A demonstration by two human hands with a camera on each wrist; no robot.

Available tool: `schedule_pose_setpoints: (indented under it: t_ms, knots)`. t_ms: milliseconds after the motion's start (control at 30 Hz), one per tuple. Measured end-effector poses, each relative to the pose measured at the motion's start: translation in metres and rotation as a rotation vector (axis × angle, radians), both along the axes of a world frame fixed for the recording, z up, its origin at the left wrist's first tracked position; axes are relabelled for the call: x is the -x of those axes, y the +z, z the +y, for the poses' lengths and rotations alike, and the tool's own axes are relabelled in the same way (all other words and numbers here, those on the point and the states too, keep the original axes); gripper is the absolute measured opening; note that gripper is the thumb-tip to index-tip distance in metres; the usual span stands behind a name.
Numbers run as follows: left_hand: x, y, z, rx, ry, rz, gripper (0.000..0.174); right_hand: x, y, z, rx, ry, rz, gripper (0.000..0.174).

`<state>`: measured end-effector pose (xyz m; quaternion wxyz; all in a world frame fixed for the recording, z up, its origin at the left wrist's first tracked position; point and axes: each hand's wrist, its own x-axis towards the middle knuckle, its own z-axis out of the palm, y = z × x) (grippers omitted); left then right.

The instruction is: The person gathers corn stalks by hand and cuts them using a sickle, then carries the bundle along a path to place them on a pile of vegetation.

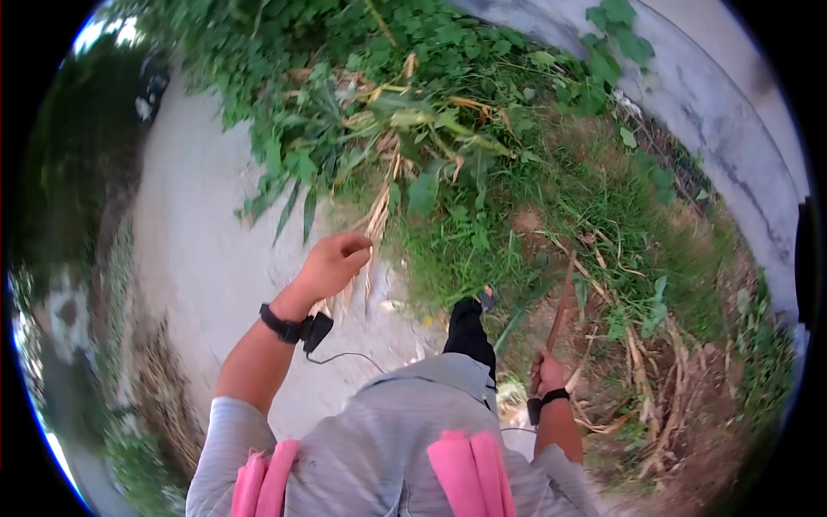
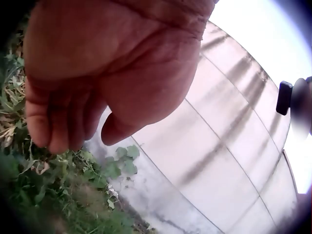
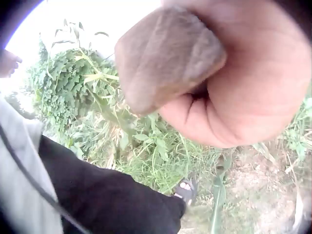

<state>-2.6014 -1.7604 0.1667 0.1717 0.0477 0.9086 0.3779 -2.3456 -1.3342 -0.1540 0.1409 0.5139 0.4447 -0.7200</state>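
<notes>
My right hand (image 1: 546, 372) grips a long brown wooden handle (image 1: 564, 303) low at my right side, its far end pointing ahead over the grass. Close up in the right wrist view, the handle's thick squared butt (image 3: 168, 58) sticks out of the curled fingers. My left hand (image 1: 334, 265) is held out in front with fingers loosely bent, overlapping the dry corn leaves (image 1: 379, 211) in the head view. Nothing shows between the fingers (image 2: 58, 126) in the left wrist view. Beyond that hand, a heap of green and dried corn stalks (image 1: 405, 121) lies against leafy vines.
A pale concrete path (image 1: 198, 181) runs along the left. Leafy vines (image 1: 284, 34) spread at the back, and a grey-white wall (image 1: 715, 112) curves along the right. Dry stalks (image 1: 642, 370) lie on soil and grass by my right hand. My sandalled foot (image 3: 186, 190) stands on the grass.
</notes>
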Motion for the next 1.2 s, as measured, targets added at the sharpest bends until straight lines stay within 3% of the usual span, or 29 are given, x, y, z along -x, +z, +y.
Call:
schedule_pose_setpoints:
  t_ms: [67, 167, 267, 400, 500, 533, 633, 733, 867, 967, 1033, 1100, 1167, 1200]
  knots:
    - [0.06, -0.002, 0.015, 0.067, 0.058, -0.058, 0.03, 0.045, -0.008, -0.002, -0.049, 0.04, -0.045, 0.031]
    - [0.145, 0.0, 0.04, 0.076, -0.095, 0.032, 0.029, 0.158, 0.013, 0.004, -0.037, 0.053, -0.095, 0.031]
    - [0.212, -0.004, 0.077, 0.115, -0.107, 0.009, 0.029, 0.233, 0.012, 0.009, -0.054, 0.048, -0.077, 0.037]
    - [0.302, -0.053, 0.112, 0.095, -0.213, -0.09, 0.032, 0.315, -0.012, 0.0, -0.088, -0.014, -0.044, 0.036]
    - [0.371, -0.099, 0.138, 0.17, -0.497, 0.164, 0.033, 0.361, -0.04, -0.022, -0.207, -0.012, -0.022, 0.034]
    - [0.398, -0.129, 0.14, 0.204, -0.568, 0.196, 0.041, 0.376, -0.052, -0.033, -0.218, -0.072, -0.035, 0.034]
    - [0.473, -0.191, 0.159, 0.468, -0.788, 0.306, 0.05, 0.427, -0.06, -0.056, -0.219, -0.157, -0.097, 0.034]
    - [0.531, -0.256, 0.17, 0.72, -0.977, 0.065, 0.05, 0.464, -0.078, -0.081, -0.184, -0.301, -0.104, 0.033]
    - [0.575, -0.313, 0.167, 0.814, -1.193, -0.303, 0.039, 0.524, -0.106, -0.105, -0.039, -0.456, -0.15, 0.031]
    - [0.626, -0.3, 0.177, 0.519, -1.116, -0.294, 0.03, 0.553, -0.141, -0.122, 0.058, -0.531, -0.135, 0.033]
    - [0.668, -0.266, 0.201, 0.483, -1.092, -0.19, 0.025, 0.569, -0.163, -0.128, 0.107, -0.556, -0.133, 0.035]
    - [0.73, -0.273, 0.207, 0.451, -1.346, 0.236, 0.027, 0.587, -0.187, -0.13, 0.095, -0.449, -0.214, 0.037]
    - [0.76, -0.244, 0.249, 0.573, -0.943, -0.026, 0.031, 0.596, -0.211, -0.136, 0.014, -0.296, -0.2, 0.037]
    - [0.775, -0.247, 0.261, 0.561, -0.92, 0.056, 0.032, 0.604, -0.225, -0.133, -0.094, -0.101, -0.216, 0.037]
